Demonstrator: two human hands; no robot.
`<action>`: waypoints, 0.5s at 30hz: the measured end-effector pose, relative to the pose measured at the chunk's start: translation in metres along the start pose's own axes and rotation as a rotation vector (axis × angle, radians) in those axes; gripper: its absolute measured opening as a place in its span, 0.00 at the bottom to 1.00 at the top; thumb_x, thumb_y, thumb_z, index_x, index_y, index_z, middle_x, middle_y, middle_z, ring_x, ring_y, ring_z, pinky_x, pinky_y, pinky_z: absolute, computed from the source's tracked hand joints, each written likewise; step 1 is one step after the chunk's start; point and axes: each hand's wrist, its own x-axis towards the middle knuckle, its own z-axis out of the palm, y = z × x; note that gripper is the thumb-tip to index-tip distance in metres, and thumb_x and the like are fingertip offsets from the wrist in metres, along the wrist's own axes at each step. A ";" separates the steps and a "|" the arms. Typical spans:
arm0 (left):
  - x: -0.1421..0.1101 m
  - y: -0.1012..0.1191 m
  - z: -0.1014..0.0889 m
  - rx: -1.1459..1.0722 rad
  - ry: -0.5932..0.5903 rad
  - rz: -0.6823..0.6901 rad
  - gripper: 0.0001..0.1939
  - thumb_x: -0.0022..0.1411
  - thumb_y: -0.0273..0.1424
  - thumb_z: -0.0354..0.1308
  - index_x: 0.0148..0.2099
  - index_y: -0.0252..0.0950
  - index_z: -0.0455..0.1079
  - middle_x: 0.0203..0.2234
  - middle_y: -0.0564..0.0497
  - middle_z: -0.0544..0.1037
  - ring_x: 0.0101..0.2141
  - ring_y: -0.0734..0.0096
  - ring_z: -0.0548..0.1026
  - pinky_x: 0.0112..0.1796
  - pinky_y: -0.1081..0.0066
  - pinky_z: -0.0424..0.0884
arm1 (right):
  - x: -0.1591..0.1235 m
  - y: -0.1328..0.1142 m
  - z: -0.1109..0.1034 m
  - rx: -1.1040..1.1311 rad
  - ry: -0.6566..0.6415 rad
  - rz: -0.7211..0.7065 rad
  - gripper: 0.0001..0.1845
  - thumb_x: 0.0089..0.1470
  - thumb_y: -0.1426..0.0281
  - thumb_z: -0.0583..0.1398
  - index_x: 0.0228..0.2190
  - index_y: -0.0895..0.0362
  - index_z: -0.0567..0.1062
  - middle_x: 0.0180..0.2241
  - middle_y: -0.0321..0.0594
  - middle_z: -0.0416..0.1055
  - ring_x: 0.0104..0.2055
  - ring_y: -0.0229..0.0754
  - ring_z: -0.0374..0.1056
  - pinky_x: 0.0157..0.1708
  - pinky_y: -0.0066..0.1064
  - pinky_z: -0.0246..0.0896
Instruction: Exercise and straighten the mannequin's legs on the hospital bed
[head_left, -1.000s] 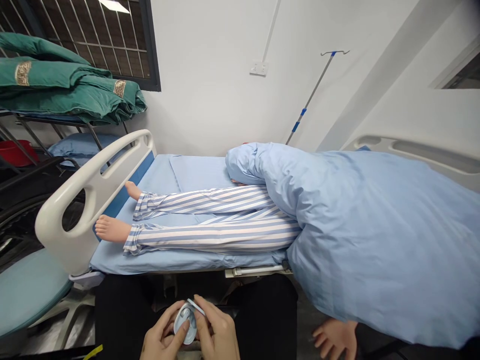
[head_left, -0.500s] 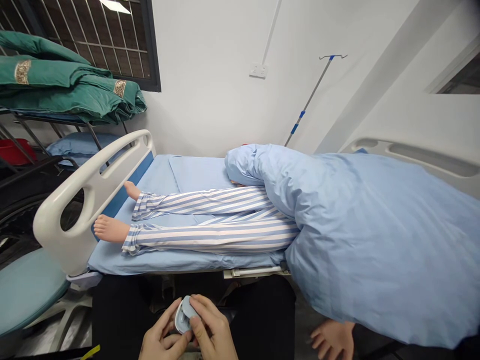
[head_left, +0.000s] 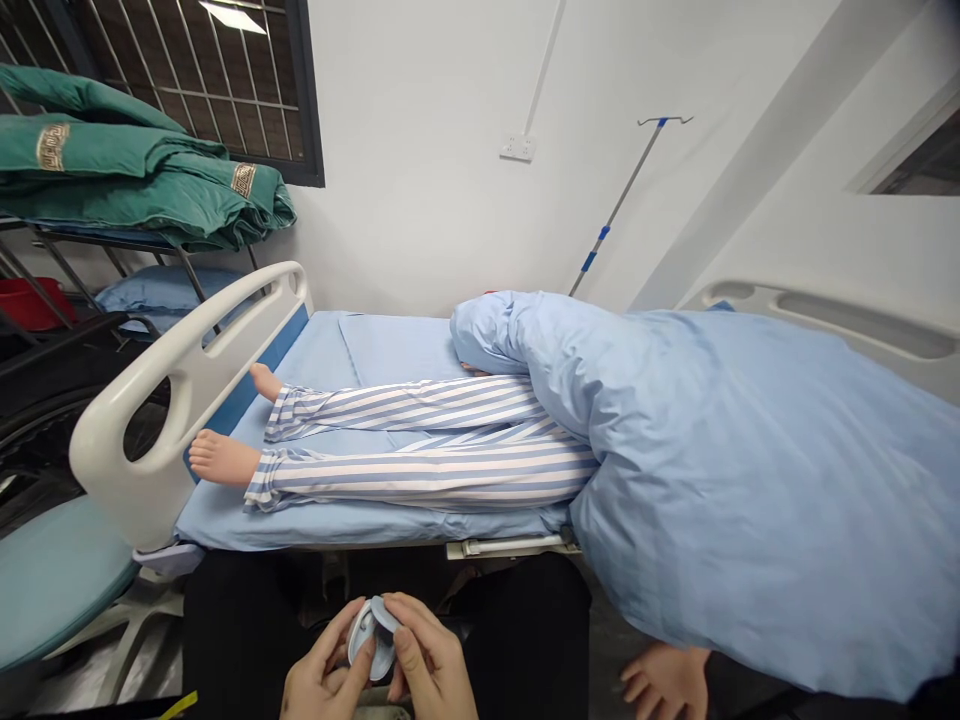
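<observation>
Low in the head view, both hands are together over the lap. My left hand (head_left: 330,668), fingers curled, grips the white-rimmed body of a small rounded pale-blue case (head_left: 362,640). My right hand (head_left: 431,660) pinches the case's pale-blue lid (head_left: 385,614), which stands tilted away from the body. The fingers partly cover the case; I cannot make out what is inside. Beyond the hands, striped trouser legs (head_left: 420,475) and bare feet (head_left: 223,457) of a figure resembling a manikin lie on the bed.
A blue quilt (head_left: 750,480) covers the figure's upper part and hangs over the bed's near side. Below it dangles a hand (head_left: 666,680). The white footboard (head_left: 142,400) rises at left, beside a teal round seat (head_left: 60,575). An IV pole (head_left: 626,190) stands behind the bed.
The lid has swung farther from the case body under my right fingers, and the gap between the two parts is wider. The hands stay in nearly the same place.
</observation>
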 end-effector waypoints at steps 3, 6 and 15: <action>-0.001 0.000 0.001 -0.003 0.004 -0.008 0.30 0.39 0.46 0.67 0.43 0.34 0.73 0.37 0.45 0.80 0.39 0.58 0.77 0.31 0.73 0.76 | 0.001 -0.004 0.001 0.015 0.029 0.024 0.24 0.55 0.52 0.54 0.42 0.55 0.77 0.46 0.49 0.68 0.16 0.27 0.59 0.14 0.22 0.60; -0.002 -0.001 0.001 -0.013 -0.027 -0.003 0.35 0.36 0.45 0.69 0.46 0.33 0.71 0.40 0.42 0.79 0.35 0.60 0.77 0.30 0.73 0.76 | 0.002 -0.003 0.000 -0.019 0.030 0.025 0.25 0.54 0.51 0.54 0.43 0.56 0.76 0.47 0.50 0.68 0.17 0.28 0.60 0.14 0.22 0.61; -0.006 0.001 0.002 -0.033 -0.114 -0.021 0.41 0.36 0.45 0.69 0.52 0.31 0.67 0.43 0.39 0.77 0.38 0.58 0.77 0.36 0.71 0.76 | -0.003 0.017 -0.007 -0.418 0.063 -0.249 0.21 0.53 0.57 0.58 0.45 0.53 0.76 0.52 0.48 0.66 0.51 0.49 0.66 0.50 0.34 0.64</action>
